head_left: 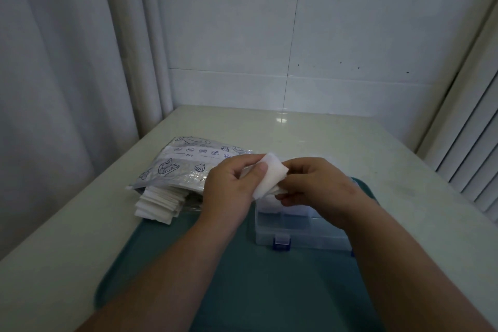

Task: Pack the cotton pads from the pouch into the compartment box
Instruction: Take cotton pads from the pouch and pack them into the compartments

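Two bare forearms reach in from the near edge over one teal tray on the desk, and on the tray's far right part sits one clear compartment box with a blue latch on its near wall. Just above the box's far left corner, both hands hold one white cotton pad: the left hand pinches its left side between thumb and curled fingers, while the right hand pinches its right end. Further left, one stack of pads spills from the near mouth of one printed pouch.
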`<act>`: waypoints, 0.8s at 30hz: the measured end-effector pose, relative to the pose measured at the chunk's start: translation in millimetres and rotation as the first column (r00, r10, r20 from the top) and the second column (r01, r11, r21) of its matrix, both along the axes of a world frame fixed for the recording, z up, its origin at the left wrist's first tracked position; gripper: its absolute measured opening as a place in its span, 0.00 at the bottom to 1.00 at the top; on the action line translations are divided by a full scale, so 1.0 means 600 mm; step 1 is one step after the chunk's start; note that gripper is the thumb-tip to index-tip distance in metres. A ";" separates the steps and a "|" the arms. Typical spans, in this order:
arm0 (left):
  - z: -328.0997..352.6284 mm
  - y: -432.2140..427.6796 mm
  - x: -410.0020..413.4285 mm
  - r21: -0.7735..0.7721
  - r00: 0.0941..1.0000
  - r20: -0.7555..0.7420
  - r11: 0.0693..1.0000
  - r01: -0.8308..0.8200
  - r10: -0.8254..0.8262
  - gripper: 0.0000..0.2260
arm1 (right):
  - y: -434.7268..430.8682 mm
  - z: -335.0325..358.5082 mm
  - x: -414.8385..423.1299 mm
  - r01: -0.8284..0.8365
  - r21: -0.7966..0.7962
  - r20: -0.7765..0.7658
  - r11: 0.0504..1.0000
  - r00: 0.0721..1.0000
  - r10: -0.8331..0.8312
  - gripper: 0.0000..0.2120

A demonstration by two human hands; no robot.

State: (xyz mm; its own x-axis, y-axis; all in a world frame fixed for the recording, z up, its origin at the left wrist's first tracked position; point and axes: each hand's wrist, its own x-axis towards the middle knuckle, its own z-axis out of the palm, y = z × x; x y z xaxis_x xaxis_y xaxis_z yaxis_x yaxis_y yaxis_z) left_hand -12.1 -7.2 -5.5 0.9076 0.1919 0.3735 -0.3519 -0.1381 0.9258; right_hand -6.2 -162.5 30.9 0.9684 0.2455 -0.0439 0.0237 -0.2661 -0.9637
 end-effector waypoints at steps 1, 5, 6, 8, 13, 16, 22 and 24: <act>0.000 0.000 0.001 0.023 0.999 0.032 0.999 -0.022 0.021 0.10 | 0.000 -0.001 0.001 0.006 -0.003 0.005 1.000 1.000 -0.006 0.08; 0.000 0.001 0.004 0.071 0.997 0.035 0.995 -0.068 0.066 0.07 | -0.002 -0.001 0.002 0.037 -0.039 0.032 0.999 0.999 -0.036 0.07; 0.000 0.001 0.005 0.088 0.999 0.014 0.995 -0.048 0.047 0.05 | -0.003 -0.001 0.002 0.043 -0.043 0.042 0.998 0.998 -0.041 0.08; -0.001 0.001 0.007 0.135 1.000 -0.021 0.991 -0.006 0.009 0.03 | -0.005 -0.003 0.004 0.046 -0.062 0.051 0.997 0.998 -0.043 0.08; -0.001 0.000 0.008 0.209 0.996 -0.083 0.978 0.031 -0.014 0.04 | -0.005 -0.008 0.009 0.037 -0.084 0.032 0.996 0.999 -0.034 0.09; -0.002 0.001 0.006 0.158 0.994 -0.109 0.987 0.034 -0.016 0.04 | -0.006 -0.008 0.008 0.024 -0.074 0.022 0.997 1.000 -0.022 0.09; 0.000 0.002 0.005 0.084 0.990 -0.139 0.996 0.030 -0.018 0.17 | -0.006 0.001 0.005 -0.015 -0.088 -0.012 0.996 1.000 0.014 0.14; 0.002 0.002 0.004 0.106 0.989 -0.141 0.993 0.046 -0.031 0.18 | -0.005 -0.002 0.005 -0.007 -0.203 0.101 0.979 0.994 0.028 0.15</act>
State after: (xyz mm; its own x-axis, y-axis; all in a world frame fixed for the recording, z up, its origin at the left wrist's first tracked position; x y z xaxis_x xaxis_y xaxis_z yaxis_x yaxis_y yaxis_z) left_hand -9.4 -5.8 -4.5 0.9581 0.1208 0.2598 -0.2277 -0.2292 0.9464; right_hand -3.1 -165.6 29.8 0.9658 0.2591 0.0055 0.1266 -0.4532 -0.8824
